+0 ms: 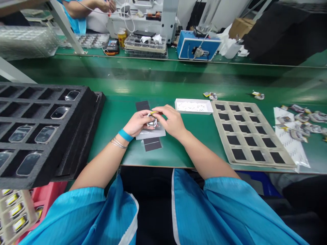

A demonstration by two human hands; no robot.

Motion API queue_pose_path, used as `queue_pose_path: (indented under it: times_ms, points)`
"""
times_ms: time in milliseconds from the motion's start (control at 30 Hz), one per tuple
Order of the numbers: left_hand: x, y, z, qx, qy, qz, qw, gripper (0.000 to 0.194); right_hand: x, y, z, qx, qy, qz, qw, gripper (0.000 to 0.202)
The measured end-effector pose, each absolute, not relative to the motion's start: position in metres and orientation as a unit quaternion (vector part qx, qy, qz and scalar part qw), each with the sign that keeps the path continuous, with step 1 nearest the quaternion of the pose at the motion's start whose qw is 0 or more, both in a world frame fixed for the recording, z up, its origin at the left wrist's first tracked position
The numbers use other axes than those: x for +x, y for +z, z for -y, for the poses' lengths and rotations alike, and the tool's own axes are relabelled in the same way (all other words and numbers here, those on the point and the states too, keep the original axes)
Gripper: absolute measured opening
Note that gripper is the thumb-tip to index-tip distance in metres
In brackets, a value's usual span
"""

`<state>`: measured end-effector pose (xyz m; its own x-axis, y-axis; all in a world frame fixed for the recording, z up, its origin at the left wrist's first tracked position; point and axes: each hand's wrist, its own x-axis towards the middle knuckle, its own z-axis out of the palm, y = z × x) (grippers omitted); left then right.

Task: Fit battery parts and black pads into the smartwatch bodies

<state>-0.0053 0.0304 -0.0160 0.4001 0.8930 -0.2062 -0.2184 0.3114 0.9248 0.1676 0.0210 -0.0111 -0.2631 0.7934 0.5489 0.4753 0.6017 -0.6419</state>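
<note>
My left hand [139, 123] is closed around a small silvery watch case [152, 121] with its inside parts exposed. My right hand [171, 120] bends in from the other side, its fingertips at a thin yellow piece [153, 112] on the top edge of the case. The fingers partly hide both parts. Beneath the hands lies a whitish block [146, 135] on the green bench. Dark rectangular pieces [152, 144] lie in front of it, and another dark piece [142, 105] lies behind.
Black foam trays [76, 115] with glass-faced parts stand left. A white shallow box [194, 106] holds tiny pieces. To the right are a beige compartment tray [227, 149] and several loose watch assemblies [301, 119]. Across the bench are a blue machine [198, 46] and another person's hands [106, 6].
</note>
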Motion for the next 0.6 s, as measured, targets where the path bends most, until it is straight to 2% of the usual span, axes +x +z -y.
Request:
queue_pose_path:
  times_ms: [133,233,333,400,600]
  points:
    - [-0.006,-0.014,-0.033,0.395,0.461,-0.419,0.675,0.029,0.167,-0.019,-0.030,-0.480,0.241,0.705,0.463,0.020]
    - [-0.007,-0.013,-0.036,0.346,0.502,-0.437,0.661,0.023,0.168,-0.029,-0.037,-0.525,0.239,0.723,0.380,0.012]
    - [-0.006,-0.015,-0.037,0.308,0.493,-0.455,0.675,0.019,0.166,-0.036,-0.040,-0.563,0.208,0.748,0.284,0.015]
    - [-0.003,-0.017,-0.037,0.292,0.486,-0.467,0.679,0.019,0.162,-0.040,-0.040,-0.581,0.199,0.749,0.248,0.016]
    - [-0.002,-0.020,-0.037,0.261,0.491,-0.479,0.680,0.017,0.157,-0.042,-0.041,-0.586,0.205,0.743,0.251,0.017]
